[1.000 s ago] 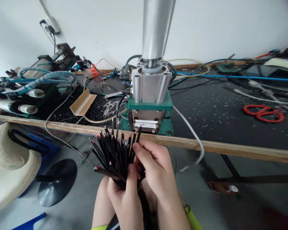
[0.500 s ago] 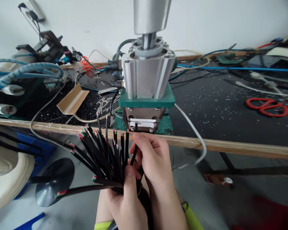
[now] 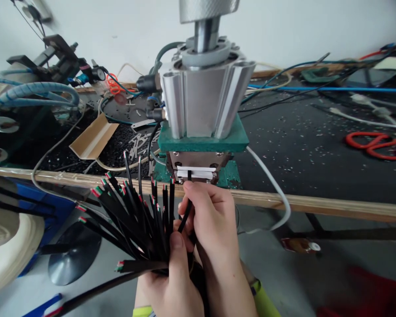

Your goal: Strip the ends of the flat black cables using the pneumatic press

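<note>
In my left hand (image 3: 174,277) is a thick bundle of black cables (image 3: 138,215), fanned out to the left, many with red, green and white wire ends showing. My right hand (image 3: 213,215) pinches a single black cable (image 3: 185,216) between thumb and fingers. That cable's tip reaches the white-edged slot at the front of a pneumatic press (image 3: 204,101) with a silver cylinder and green plates. How deep the tip sits in the slot cannot be made out. The lower part of the bundle is hidden behind my hands.
Red-handled scissors (image 3: 376,145) lie on the black bench top (image 3: 284,154) at the right. Left of the press are an open cardboard piece (image 3: 94,137) and grey scraps (image 3: 140,143). A white cable (image 3: 273,180) hangs over the wooden bench edge (image 3: 317,207). Another machine (image 3: 29,101) stands far left.
The view has shifted closer to the press. The single cable's tip stays at the slot with my right hand pinching it, and the bundle remains in my left hand.
</note>
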Motion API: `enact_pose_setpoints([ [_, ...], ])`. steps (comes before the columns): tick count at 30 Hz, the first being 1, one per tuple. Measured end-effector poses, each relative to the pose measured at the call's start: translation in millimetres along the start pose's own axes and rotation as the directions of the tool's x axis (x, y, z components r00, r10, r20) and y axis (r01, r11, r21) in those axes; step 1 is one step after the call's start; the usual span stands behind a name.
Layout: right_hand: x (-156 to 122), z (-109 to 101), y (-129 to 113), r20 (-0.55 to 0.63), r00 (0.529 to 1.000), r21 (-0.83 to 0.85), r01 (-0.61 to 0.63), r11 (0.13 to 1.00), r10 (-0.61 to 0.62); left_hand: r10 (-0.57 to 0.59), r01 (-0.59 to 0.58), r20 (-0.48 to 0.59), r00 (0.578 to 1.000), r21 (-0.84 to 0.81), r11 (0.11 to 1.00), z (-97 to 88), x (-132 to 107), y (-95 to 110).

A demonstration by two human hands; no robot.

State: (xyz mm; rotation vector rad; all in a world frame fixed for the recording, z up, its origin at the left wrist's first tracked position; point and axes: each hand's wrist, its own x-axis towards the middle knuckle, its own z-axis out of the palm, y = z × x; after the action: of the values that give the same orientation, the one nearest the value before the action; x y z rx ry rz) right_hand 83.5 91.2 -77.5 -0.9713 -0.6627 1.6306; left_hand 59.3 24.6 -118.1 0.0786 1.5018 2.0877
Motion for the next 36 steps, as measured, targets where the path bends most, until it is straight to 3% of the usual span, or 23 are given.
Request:
enact_pose_setpoints([
  [11, 0, -6, 5, 0.032, 0.999, -0.072, 0.045, 0.996, -0.043, 0.026, -0.026, -0.005, 1.000, -0.019, 0.999, -2.5, 6, -7],
  [17, -4, -18, 8, 0.135, 0.985, -0.121, 0.125, 0.985, -0.108, -0.029, 0.027, 0.083, 0.996, 0.027, 0.999, -15.8, 13, -12],
  [27, -17, -30, 19, 0.426, 0.870, -0.234, 0.371, 0.898, -0.248, -0.050, 0.051, 0.024, 0.998, -0.040, 0.998, -34.1, 19, -9],
  [31, -22, -27, 15, 0.435, 0.873, -0.248, 0.352, 0.902, -0.222, 0.019, -0.015, 0.083, 0.996, -0.052, 0.999, -43.2, 16, -4],
  [33, -18, -24, 14, 0.409, 0.900, -0.413, 0.331, 0.848, -0.152, 0.088, -0.081, 0.113, 0.990, -0.065, 0.995, -43.6, 12, 0],
  [36, -5, -22, 14, 0.355, 0.933, -0.715, 0.313, 0.625, -0.062, 0.210, -0.202, 0.088, 0.974, -0.086, 0.976, -40.7, 10, 5],
])
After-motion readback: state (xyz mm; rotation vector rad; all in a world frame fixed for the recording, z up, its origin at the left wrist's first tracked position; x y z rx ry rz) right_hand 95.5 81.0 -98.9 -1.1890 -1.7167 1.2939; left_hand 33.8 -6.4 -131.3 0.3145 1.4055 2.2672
